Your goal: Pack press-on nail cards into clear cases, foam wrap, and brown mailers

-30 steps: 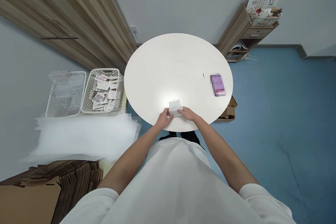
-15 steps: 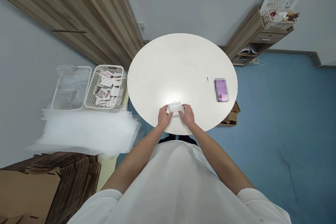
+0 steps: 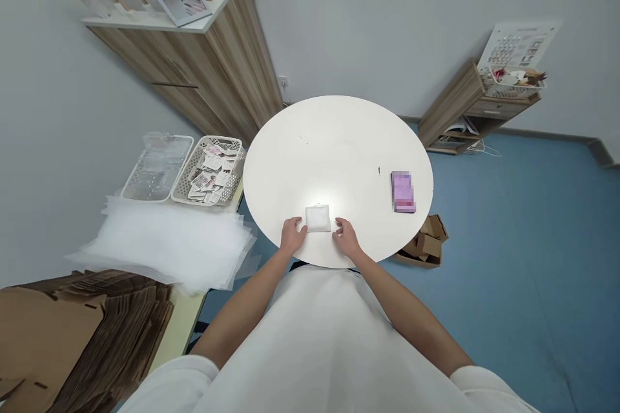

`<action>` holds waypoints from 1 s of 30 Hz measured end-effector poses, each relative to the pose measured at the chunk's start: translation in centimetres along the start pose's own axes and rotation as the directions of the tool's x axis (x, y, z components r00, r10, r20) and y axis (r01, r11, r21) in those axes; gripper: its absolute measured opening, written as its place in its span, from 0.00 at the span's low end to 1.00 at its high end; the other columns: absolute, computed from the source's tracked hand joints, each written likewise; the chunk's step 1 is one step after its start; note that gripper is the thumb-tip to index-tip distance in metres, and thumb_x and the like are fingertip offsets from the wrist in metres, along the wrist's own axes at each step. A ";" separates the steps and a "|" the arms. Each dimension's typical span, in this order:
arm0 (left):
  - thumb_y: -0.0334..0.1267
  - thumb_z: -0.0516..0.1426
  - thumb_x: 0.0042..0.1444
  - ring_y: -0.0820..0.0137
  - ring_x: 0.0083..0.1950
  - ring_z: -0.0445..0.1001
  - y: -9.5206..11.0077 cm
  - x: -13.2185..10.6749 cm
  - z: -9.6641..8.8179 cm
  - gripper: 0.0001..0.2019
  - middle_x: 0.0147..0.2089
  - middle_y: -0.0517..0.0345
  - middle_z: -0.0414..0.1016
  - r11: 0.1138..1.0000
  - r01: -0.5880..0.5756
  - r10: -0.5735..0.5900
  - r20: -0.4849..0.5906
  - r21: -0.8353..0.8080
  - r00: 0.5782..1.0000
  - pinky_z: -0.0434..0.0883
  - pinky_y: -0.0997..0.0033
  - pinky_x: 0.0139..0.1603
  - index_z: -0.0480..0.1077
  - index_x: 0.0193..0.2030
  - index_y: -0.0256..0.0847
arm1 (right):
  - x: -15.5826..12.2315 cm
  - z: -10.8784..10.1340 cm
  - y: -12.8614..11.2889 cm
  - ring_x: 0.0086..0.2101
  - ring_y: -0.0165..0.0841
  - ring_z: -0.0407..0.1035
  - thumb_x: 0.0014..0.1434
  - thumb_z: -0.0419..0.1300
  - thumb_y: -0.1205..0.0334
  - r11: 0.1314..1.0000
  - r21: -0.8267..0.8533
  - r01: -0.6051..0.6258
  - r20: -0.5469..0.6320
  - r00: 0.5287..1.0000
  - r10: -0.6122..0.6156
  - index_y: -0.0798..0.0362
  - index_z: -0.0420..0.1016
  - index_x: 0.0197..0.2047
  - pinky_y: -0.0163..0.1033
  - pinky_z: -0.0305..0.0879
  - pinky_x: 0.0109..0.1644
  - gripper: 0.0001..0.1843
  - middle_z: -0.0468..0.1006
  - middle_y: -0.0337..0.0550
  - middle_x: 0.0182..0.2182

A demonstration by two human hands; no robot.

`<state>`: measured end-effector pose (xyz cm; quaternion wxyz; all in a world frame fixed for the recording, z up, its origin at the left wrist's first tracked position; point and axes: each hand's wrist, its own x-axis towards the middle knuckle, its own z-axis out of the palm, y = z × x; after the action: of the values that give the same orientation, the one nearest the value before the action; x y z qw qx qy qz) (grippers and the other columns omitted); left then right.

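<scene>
Now, closest to you, your white shirt (image 3: pixel 324 342) fills the bottom of the view, and folded cardboard (image 3: pixel 43 329) is stacked at lower left beside a pale bench (image 3: pixel 180 319). Ahead of you, both your hands are over the near part of the round white table (image 3: pixel 339 161). Your left hand (image 3: pixel 292 237) is loosely curled, thumb parted from the fingers, its thumb tip at the left edge of a white packet (image 3: pixel 318 219); you cannot tell whether they touch. Your right hand (image 3: pixel 347 239) is half spread, grasping nothing, just beside the packet's right edge. The packet lies flat on the table between them. Left of the table, white sheets (image 3: pixel 169 235) lie in a pile, with a basket (image 3: pixel 235 171) of cards and a bin (image 3: pixel 183 168) of clear plastic beyond. To your right, a purple thing (image 3: pixel 403 192), its detail blurred, rests near the table's edge, above an open carton (image 3: pixel 421 262) on the floor. Farther off stand a wood-grain cabinet (image 3: pixel 232 64) and a low shelf (image 3: pixel 450 103).
</scene>
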<state>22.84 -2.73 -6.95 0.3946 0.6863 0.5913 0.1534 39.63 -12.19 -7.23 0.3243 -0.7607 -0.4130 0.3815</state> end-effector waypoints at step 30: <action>0.34 0.54 0.50 0.64 0.52 0.65 -3.9 6.4 -5.8 0.29 0.54 0.43 0.63 0.957 0.157 -0.139 0.090 -0.245 0.986 0.64 0.64 0.50 0.50 0.60 0.35 | 7.2 8.4 -9.6 0.38 0.32 0.69 0.46 0.53 0.62 0.957 0.211 -0.198 0.103 0.978 0.179 0.50 0.63 0.47 0.39 0.66 0.42 0.22 0.68 0.44 0.48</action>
<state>17.88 5.32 -7.71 0.5100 0.5895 0.6022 0.1723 31.47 -0.03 -5.90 0.3513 -0.7397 -0.3069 0.4851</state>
